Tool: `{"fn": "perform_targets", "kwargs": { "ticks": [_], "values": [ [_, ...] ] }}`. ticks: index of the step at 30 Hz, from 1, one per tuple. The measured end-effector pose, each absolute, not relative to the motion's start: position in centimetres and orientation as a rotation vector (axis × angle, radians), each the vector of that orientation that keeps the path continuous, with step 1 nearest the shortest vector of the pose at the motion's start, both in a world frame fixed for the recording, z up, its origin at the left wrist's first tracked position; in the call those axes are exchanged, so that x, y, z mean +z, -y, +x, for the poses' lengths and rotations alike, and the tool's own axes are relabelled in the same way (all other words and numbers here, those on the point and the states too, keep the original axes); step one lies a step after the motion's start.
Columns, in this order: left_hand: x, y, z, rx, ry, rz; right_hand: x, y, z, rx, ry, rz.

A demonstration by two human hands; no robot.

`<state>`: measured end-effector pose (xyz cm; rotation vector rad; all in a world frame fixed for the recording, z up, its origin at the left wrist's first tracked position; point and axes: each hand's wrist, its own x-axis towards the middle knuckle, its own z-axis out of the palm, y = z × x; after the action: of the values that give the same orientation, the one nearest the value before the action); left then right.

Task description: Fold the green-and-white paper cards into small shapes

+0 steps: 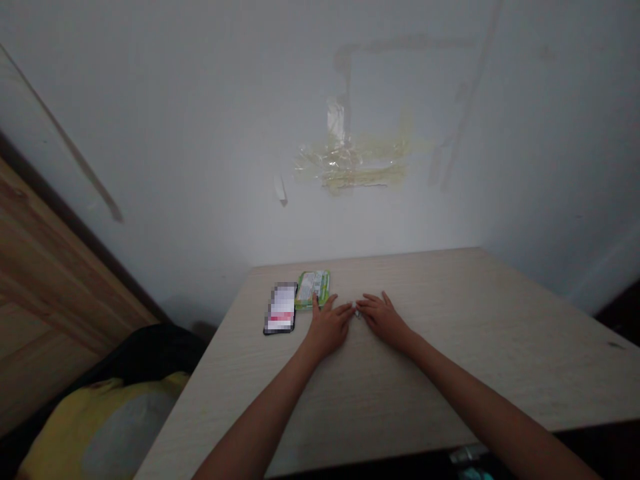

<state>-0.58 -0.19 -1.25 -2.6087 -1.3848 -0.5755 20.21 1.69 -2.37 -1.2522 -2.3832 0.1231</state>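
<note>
My left hand [330,329] and my right hand [387,323] meet over the middle of the table [450,373]. At their fingertips is a small whitish thing [357,309], too small and blurred to name. The thumb and forefinger of each hand close on it from either side, while the other fingers stay spread. A green and white packet [313,288] lies flat just beyond my left hand, one fingertip overlapping its near edge. Left of the packet lies a phone [281,308] with its screen up and partly blurred out.
A pale wall [210,167] with peeling clear tape [345,157] rises behind the table. Below the left edge sit a yellow and grey soft item [115,427] and something black [160,350]. A wooden panel [45,287] stands at far left.
</note>
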Motion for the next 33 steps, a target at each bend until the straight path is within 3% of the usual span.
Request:
{"fn": "perform_targets", "kwargs": {
  "ticks": [33],
  "values": [
    [-0.96,0.55,0.06,-0.621,1.509,-2.566,-2.30,-1.55,20.32,0.077,2.383,-1.295]
  ]
}}
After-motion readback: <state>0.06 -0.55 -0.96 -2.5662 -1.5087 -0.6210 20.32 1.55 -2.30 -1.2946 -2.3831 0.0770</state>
